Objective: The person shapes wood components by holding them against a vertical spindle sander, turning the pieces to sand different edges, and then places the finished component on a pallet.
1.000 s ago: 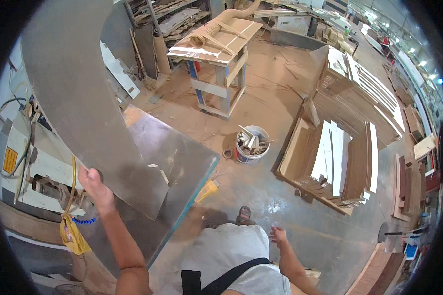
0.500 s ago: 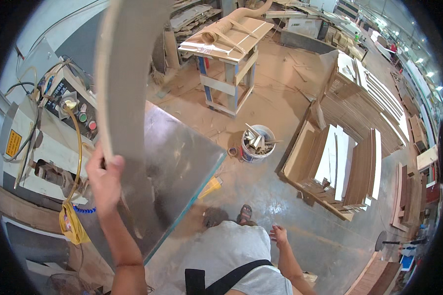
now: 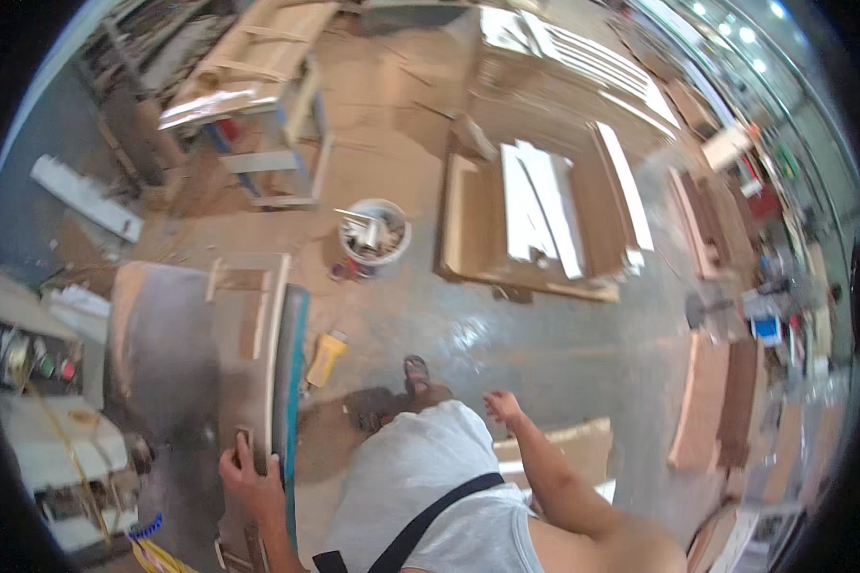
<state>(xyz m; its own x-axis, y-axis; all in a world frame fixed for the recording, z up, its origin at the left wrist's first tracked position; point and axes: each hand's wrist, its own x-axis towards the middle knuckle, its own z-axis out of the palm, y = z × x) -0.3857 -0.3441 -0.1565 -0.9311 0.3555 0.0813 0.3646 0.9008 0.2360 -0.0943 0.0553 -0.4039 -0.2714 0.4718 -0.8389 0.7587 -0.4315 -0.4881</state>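
A long wooden frame-like board [image 3: 236, 396] with a brown face and a pale edge lies along the metal-topped table [image 3: 167, 353], close to its teal edge. My left hand [image 3: 256, 477] is on the board's near part, thumb by the pale edge and fingers across the face; it looks closed on the board. Out to the right of my body hangs my right hand [image 3: 502, 407], above the floor. Its fingers are loosely bent and somewhat blurred, and I see nothing in them.
A white bucket of offcuts [image 3: 375, 232] stands on the floor beyond the table, with a yellow object [image 3: 326, 359] nearer. Stacked boards [image 3: 545, 205] sit ahead to the right. A workbench [image 3: 258, 91] is at the far left; a machine [image 3: 57, 439] stands left of the table.
The board my left hand held raised has come down onto the table. My view has turned rightward, so the bucket and stacks appear further left. My right hand stays out at my side.
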